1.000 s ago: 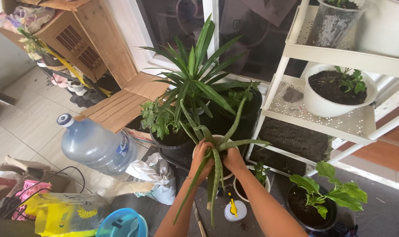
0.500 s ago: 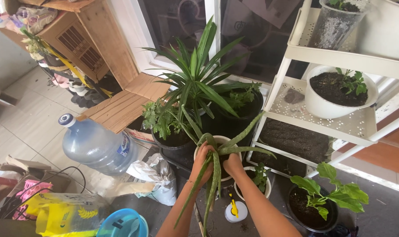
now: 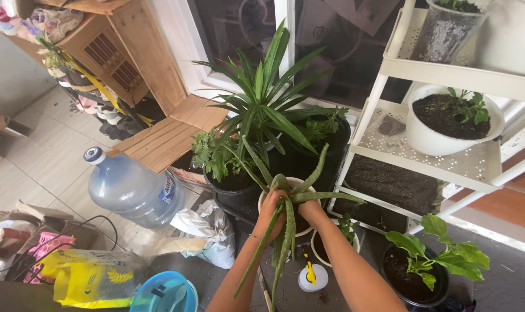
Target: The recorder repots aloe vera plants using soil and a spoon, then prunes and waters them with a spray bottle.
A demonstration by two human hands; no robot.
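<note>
1. Both hands have a grip on the aloe plant at its base: the left hand is clenched around the lower leaves on the left side, the right hand is closed on the base at the right, and the two hands nearly touch.
2. The plant sits in the mouth of the white pot, its long leaves fanning out: some rise toward the far side, one reaches right, and two droop toward the near side past the left wrist.
3. Against the pictures from a moment before, the hands and plant sit slightly lower and more squarely over the pot, and the drooping leaves hang closer together. I judge that the plant is being settled into the pot rather than lifted out.
4. Just near of the pot stand a smaller white pot with a seedling and a small white spray bottle with a yellow top.
5. Far of the hands are black pots, one holding a tall spiky plant.
6. To the left a large water bottle lies on the floor; to the right stands a white shelf rack carrying potted soil.
</note>
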